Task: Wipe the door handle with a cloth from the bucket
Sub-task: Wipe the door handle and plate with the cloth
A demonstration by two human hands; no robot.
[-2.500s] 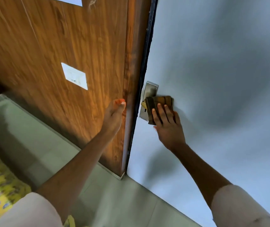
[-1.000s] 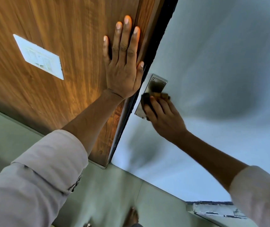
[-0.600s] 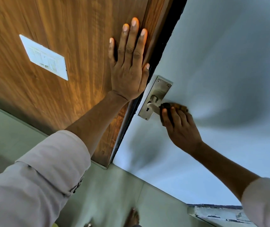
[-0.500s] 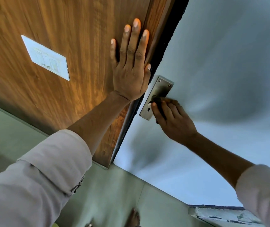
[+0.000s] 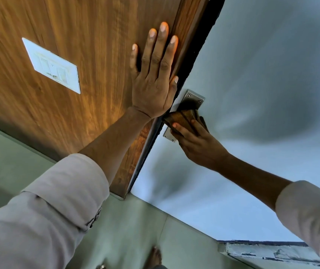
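A bare foot (image 5: pixel 154 257) stands on the pale green tiled floor (image 5: pixel 128 230).

Your left hand (image 5: pixel 153 90) lies flat, fingers spread, on the wood panel (image 5: pixel 73 26). Your right hand (image 5: pixel 198 146) presses a brown cloth (image 5: pixel 182 117) over the metal plate (image 5: pixel 193 101) on the grey door (image 5: pixel 262 74).

— What sits on the wooden panel (image 5: pixel 73 78)?
— A white switch plate (image 5: pixel 52 65), set into its left half, tilted in this view.
— And below the panel?
— Pale green floor tiles (image 5: pixel 133 230), with a bare foot (image 5: pixel 155 257) on them; further right of the panel's lower corner, a chipped white ledge (image 5: pixel 267 253).
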